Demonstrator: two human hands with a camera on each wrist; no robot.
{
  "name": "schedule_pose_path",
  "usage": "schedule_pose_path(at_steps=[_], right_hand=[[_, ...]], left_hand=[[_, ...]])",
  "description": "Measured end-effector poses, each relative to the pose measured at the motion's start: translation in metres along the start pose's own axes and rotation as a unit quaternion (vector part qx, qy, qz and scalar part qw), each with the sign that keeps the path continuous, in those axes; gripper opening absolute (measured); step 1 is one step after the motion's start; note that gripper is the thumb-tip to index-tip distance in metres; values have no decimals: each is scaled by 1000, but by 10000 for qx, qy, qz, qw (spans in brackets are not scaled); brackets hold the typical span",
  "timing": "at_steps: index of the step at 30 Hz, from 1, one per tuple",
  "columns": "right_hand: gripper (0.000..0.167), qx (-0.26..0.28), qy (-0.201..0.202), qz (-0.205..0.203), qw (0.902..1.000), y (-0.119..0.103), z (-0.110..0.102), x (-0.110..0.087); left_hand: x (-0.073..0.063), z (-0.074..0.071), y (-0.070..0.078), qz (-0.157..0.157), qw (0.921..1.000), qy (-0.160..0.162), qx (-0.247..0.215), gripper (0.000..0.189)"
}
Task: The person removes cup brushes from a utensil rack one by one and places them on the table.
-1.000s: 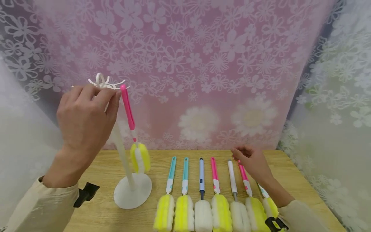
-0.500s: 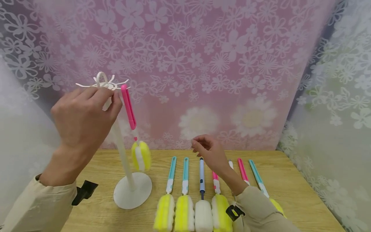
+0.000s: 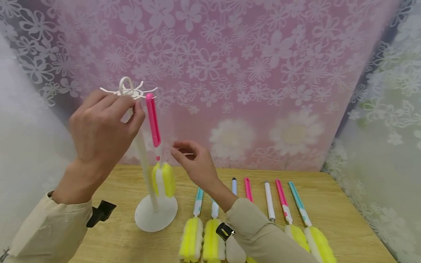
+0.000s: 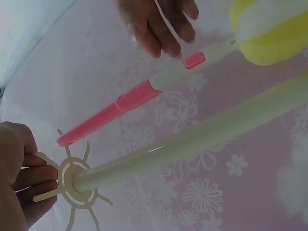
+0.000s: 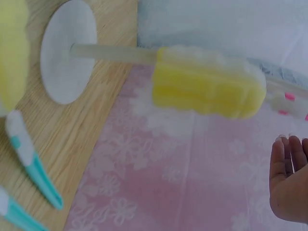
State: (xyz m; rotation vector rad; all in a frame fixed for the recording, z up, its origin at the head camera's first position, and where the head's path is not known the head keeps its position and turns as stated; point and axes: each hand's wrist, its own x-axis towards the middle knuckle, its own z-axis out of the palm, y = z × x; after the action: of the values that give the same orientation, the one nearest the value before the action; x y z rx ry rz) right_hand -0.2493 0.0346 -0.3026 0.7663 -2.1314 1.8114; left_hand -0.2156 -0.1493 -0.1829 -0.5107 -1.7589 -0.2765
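Note:
A white stand (image 3: 156, 217) with a round base and a ring of hooks at its top stands at the left of the table. My left hand (image 3: 105, 135) pinches one of those hooks (image 4: 47, 196). From another hook hangs a sponge brush (image 3: 154, 122) with a pink handle and a yellow-and-white head, beside the pole. My right hand (image 3: 195, 164) is just right of this brush, apart from it, with relaxed fingers and nothing in them. In the right wrist view the brush's sponge head (image 5: 207, 84) shows large, with the right hand (image 5: 291, 178) near the handle end.
Several more sponge brushes lie in a row across the table (image 3: 342, 208), among them a teal-handled one (image 3: 298, 201) and a white-handled one (image 3: 269, 201). My right forearm covers some of them. A pink flowered cloth (image 3: 230, 73) hangs behind the table.
My right hand has swept left from the far end of the brush row to beside the hanging brush. The left hand has kept its hold at the stand's top.

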Motion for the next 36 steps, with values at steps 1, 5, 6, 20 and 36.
schedule_pose_path(at_steps=[1,5,6,20,36], right_hand=[[31,70,7,-24,10000,-3,5,3],[35,253,183,-109,9995,-11,21,12],[36,267,268,-122,9992,-12,24,14],[31,426,488,-237,9976,-6,35,24],[25,160,651,-559,9962,-15,-2,16]], left_hand=[[0,1,-1,5,9999,13,-123,25],[1,4,-3,152,9983,92,-555,20],[2,5,-4,238,9979,80,-598,20],[9,-1,-10,649,9969,-292,-329,25],[7,-4,-9,499,9978,-367,-218,27]])
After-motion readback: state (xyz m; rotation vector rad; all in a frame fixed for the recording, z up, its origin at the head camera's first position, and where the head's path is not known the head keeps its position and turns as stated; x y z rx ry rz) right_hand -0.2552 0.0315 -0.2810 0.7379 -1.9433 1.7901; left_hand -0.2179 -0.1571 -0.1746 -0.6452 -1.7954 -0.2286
